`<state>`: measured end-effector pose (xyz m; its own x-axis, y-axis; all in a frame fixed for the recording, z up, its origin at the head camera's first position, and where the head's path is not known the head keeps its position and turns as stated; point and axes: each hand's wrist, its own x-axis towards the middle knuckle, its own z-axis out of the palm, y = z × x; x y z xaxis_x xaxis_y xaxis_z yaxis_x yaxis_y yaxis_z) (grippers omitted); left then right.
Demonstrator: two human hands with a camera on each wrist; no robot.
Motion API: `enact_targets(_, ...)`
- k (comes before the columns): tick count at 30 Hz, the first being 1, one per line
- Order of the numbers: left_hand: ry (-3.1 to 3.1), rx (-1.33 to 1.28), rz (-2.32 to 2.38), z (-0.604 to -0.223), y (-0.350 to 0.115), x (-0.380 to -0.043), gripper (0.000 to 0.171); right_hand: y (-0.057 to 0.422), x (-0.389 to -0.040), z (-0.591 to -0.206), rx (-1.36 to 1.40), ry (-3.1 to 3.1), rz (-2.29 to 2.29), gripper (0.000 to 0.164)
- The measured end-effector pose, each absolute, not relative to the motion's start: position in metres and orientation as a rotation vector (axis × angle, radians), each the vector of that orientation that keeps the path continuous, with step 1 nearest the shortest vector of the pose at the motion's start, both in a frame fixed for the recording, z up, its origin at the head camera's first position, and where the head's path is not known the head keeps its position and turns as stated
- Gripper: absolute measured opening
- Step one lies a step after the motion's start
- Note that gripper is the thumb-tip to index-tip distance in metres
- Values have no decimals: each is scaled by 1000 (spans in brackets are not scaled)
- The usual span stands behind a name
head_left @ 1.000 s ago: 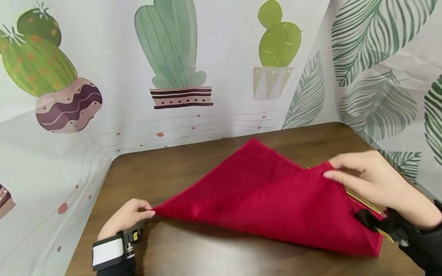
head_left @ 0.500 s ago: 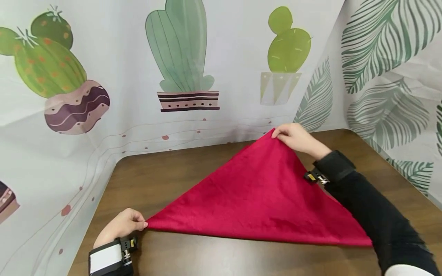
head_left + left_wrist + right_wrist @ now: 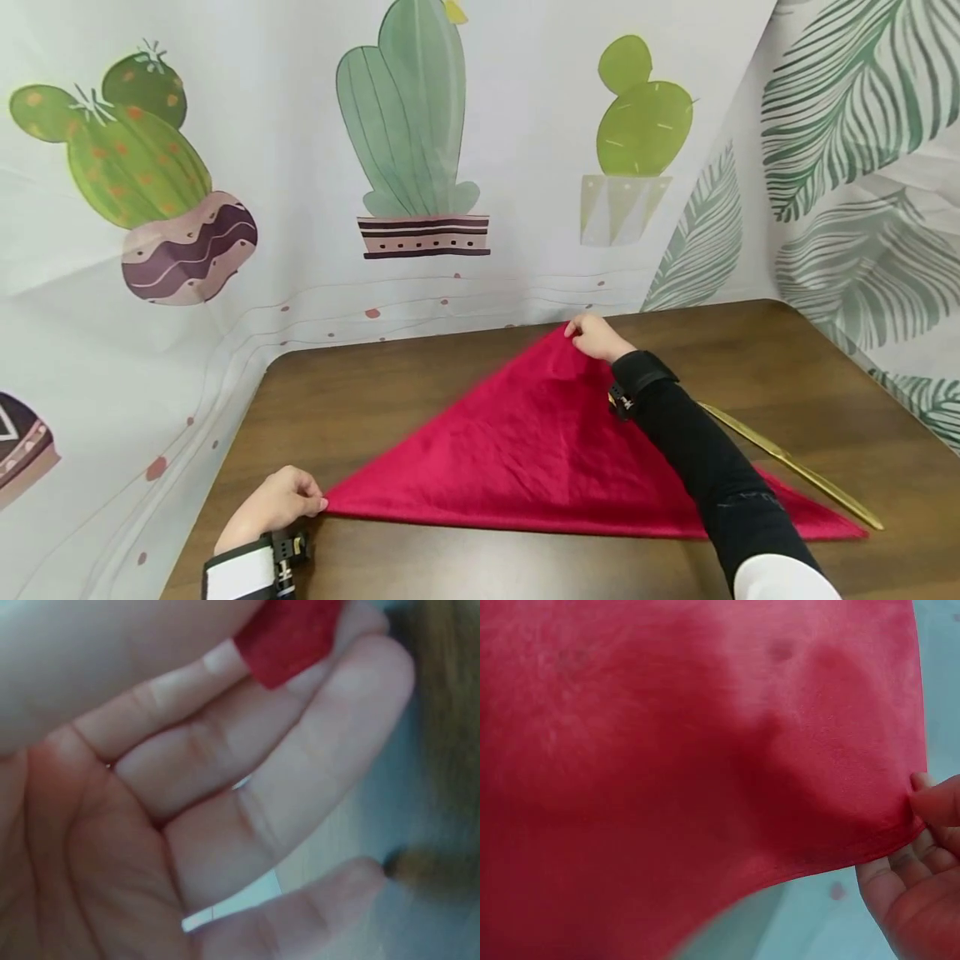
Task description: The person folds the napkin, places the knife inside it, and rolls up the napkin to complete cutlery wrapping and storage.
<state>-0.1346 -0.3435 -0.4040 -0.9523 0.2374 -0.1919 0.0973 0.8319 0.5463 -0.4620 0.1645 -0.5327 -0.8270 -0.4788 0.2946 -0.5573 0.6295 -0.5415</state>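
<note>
A red cloth (image 3: 495,467), folded into a triangle, lies on the brown wooden table with its long folded edge toward me. My left hand (image 3: 279,502) pinches its left corner; in the left wrist view a small red tip of cloth (image 3: 292,641) shows between thumb and fingers. At the far peak of the triangle, my right hand (image 3: 596,337) pinches the top corner. The right wrist view shows that hand (image 3: 922,877) gripping the hemmed corner between thumb and fingers. My right sleeve covers part of the cloth's right side.
A long, thin gold-coloured stick (image 3: 787,460) lies slantwise on the table (image 3: 360,392), right of the cloth. A white hanging backdrop (image 3: 525,108) printed with cacti and leaves rises behind the table's far edge.
My right hand has carried the cloth's corner from the right up to the far peak, folding it into a triangle. The gold stick has come uncovered. The left hand keeps its pinch.
</note>
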Motion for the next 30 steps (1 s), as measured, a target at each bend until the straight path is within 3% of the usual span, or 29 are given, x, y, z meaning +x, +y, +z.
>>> enact_targets(4,2755,227,779,-407,-341,-134,8,172,-501,-601,751,-2915,854,22)
enact_targets(9,2753,180,763,-406,-339,-133,10,182,-553,-675,859,-2926,818,31)
enact_targets(13,2743,220,781,-403,-342,-132,17,184,-591,-712,949,-2996,837,42)
enact_targets(16,2744,247,787,-402,-343,-132,18,182,-601,-719,1002,-3028,852,48)
enact_targets(21,2774,200,756,-402,-342,-132,17,173,-579,-688,1100,-3045,833,52)
enact_targets(24,2779,149,738,-402,-339,-132,17,159,-537,-635,1115,-3078,781,52)
enact_targets(30,2771,106,761,-405,-338,-135,13,147,-490,-576,1093,-3109,849,55)
